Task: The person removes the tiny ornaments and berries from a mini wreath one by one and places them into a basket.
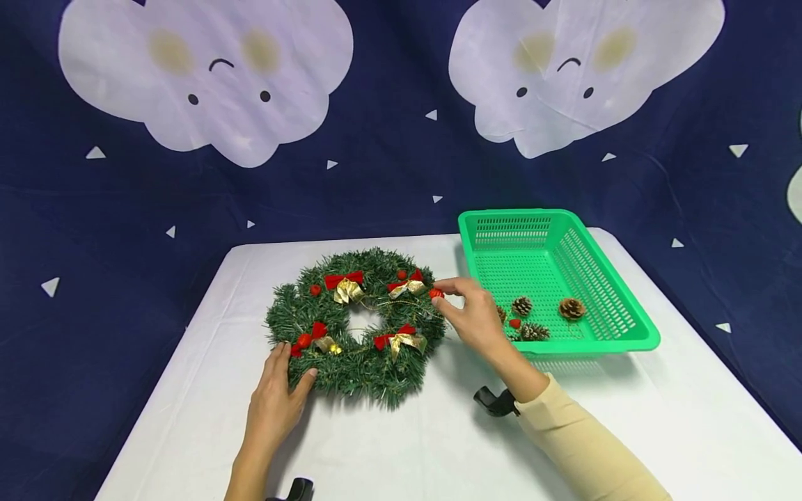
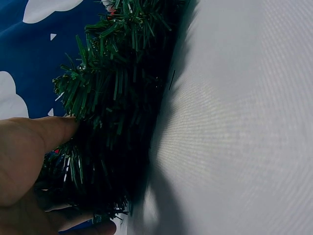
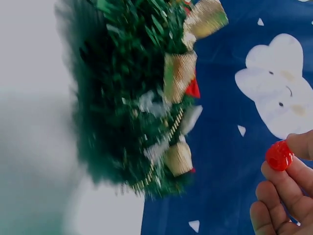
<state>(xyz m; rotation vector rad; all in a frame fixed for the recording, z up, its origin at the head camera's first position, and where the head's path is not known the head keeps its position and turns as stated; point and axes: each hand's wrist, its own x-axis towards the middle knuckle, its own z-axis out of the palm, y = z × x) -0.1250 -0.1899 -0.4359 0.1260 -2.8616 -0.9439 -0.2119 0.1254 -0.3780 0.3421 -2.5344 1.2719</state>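
A green tinsel wreath [image 1: 370, 379] lies on the table, dressed with red-and-gold bows [image 1: 397, 339] and red berries [image 1: 315, 289]. My left hand [image 1: 272, 396] rests against its lower left edge, thumb and fingers spread; in the left wrist view the thumb [image 2: 61, 129] touches the tinsel, and some fingertips are partly hidden. Above the wreath's right side, my right hand [image 1: 473, 313] pinches a small red berry [image 3: 279, 155] between thumb and fingers. The right wrist view shows it as round and shiny, apart from the wreath.
A green perforated basket [image 1: 601, 346] stands at the right, holding several pinecones [image 1: 571, 309] and a red berry [image 1: 515, 323]. White cloth covers the table [image 1: 388, 452]. Behind hangs a dark blue backdrop [image 1: 388, 139] with clouds.
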